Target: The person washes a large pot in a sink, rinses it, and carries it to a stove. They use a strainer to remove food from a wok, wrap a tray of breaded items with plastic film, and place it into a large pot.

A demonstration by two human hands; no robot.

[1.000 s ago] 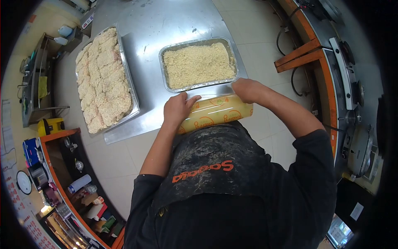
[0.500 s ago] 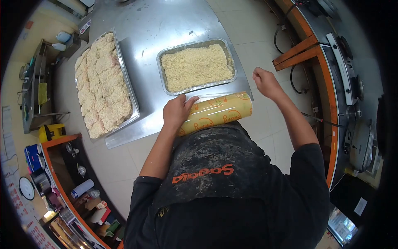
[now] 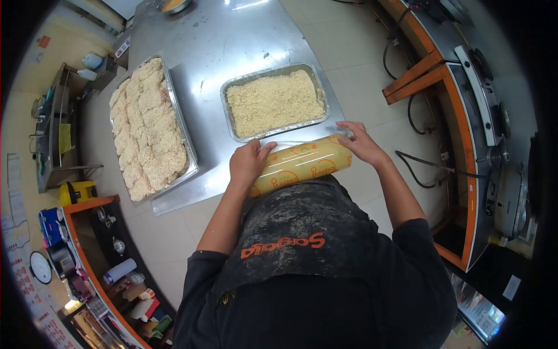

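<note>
A roll of plastic film (image 3: 303,164), yellow with orange print, lies across my apron at the table's near edge. My left hand (image 3: 249,161) pinches the film at the roll's left end. At the right end, my right hand (image 3: 361,143) has its thumb and fingers closed on the film's edge. A strip of clear film stretches between both hands. Just beyond the roll sits a metal tray (image 3: 231,129) filled with pale crumbs (image 3: 276,103).
A larger tray (image 3: 187,139) of crumb-coated pieces (image 3: 148,128) stands at the left of the steel table (image 3: 203,70). A metal bowl (image 3: 174,7) is at the far end. Orange-edged shelving (image 3: 96,262) stands left; stoves (image 3: 485,99) stand right.
My right hand has come in from the right and taken hold of the film at the roll's right end. My left hand keeps its hold. The view has shifted slightly.
</note>
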